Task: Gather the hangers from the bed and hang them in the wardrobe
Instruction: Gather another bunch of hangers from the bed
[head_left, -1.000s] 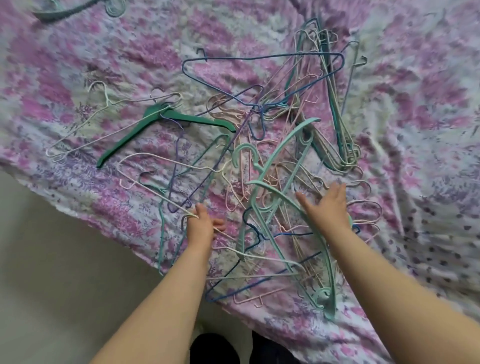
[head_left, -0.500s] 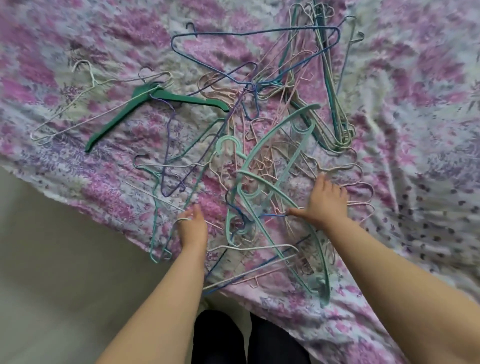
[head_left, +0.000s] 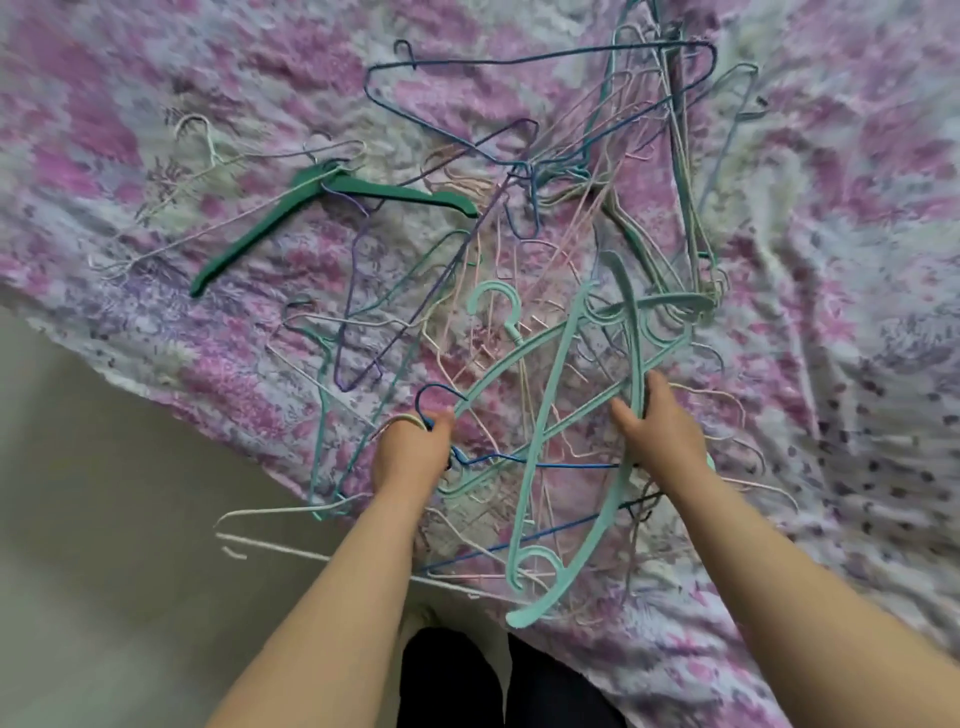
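Observation:
A tangle of several wire and plastic hangers (head_left: 530, 312) lies on the bed's pink and purple floral cover (head_left: 156, 93). My left hand (head_left: 413, 454) grips a bunch of thin wire hangers near the bed's edge, a blue hook curling over its knuckles. My right hand (head_left: 662, 434) holds the bars of two mint plastic hangers (head_left: 563, 431), which are lifted and tilted above the pile. A dark green plastic hanger (head_left: 291, 218) lies apart at the left. A large blue wire hanger (head_left: 519, 62) lies at the far side.
The bed's edge runs diagonally from mid left to bottom centre, with pale floor (head_left: 104, 519) below it. My dark-clothed legs (head_left: 493, 680) stand against the bed. Some white wire hangers (head_left: 291, 512) stick out past the edge over the floor.
Both hands have closed on hangers and pulled them toward the bed's edge. The mint hangers have risen and swung. White wire hangers now overhang the floor.

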